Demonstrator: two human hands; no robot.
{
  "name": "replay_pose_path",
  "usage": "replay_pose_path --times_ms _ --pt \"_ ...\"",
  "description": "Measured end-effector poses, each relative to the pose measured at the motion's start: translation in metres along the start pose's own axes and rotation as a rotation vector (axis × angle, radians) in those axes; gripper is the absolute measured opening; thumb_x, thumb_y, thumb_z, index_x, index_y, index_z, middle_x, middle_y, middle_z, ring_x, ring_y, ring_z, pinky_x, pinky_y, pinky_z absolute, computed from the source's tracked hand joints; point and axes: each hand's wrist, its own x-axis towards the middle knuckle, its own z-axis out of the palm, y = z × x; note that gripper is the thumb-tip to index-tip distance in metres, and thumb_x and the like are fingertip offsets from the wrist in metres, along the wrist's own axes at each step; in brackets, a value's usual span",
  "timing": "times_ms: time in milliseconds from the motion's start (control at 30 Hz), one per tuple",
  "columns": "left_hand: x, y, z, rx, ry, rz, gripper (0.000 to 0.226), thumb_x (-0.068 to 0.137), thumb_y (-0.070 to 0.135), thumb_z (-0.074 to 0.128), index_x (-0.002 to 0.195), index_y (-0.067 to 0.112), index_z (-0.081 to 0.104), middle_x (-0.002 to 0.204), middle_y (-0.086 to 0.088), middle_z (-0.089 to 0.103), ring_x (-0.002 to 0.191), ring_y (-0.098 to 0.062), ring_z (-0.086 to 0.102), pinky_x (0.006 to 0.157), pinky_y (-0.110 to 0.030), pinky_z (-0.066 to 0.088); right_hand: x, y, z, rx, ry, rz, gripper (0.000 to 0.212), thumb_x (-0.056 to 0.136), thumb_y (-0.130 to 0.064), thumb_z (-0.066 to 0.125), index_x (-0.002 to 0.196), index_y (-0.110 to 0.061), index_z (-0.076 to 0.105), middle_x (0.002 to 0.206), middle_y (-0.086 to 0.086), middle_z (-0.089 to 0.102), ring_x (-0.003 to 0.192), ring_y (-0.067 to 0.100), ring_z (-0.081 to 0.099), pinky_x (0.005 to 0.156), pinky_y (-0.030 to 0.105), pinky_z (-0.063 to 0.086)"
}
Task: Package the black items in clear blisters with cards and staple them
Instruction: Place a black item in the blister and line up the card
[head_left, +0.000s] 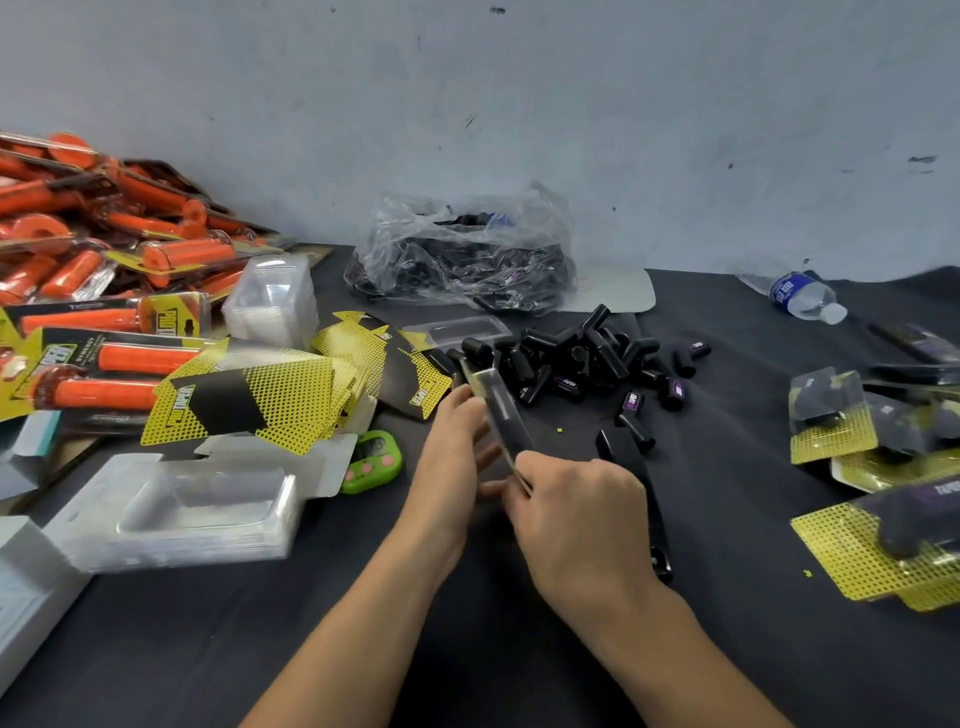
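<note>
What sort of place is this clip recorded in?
Most likely a small hand-packing workstation: a dark table against a bare wall carries stacked clear blisters, yellow printed cards, a heap of loose black items and piles of finished orange packs.

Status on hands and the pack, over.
Left hand and right hand both hold the blister pack, edge-on above table. Loose black items piled just behind. Nothing blocking.

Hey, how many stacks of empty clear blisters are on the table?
2. The front stack sits at left near the green timer; the back stack stands beside the orange packs. More may be hidden under the clutter.
</note>
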Motion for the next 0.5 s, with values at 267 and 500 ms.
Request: replay_pose_path --times_ms 267,500 --pt "0.001 0.005 -0.006 -0.315 -0.022 -0.2 0.029 0.09 -0.002 0.062 0.117 0.0 0.071 0.104 -0.019 0.073 0.092 -0.031 0.073 0.076 -0.04 0.063 -0.01 -0.015 -0.004 0.01 -0.092 -0.107 0.038 0.055 -0.049 0.089 0.068 -0.028 0.061 0.056 -0.008 0.061 0.051 0.015 0.057 0.061 0.031 0.047" --pt "0.006 0.01 -0.023 -0.488 -0.246 -0.031 0.054 0.074 -0.011 0.058 0.123 0.009 0.07 0.109 -0.01 0.074 0.094 -0.02 0.075 0.08 -0.038 0.063 -0.006 -0.008 -0.007 0.606 -0.189 0.448 0.038 0.083 -0.054 0.074 0.091 -0.034 0.044 0.081 -0.011 0.061 0.073 0.005 0.059 0.063 0.024 0.045"
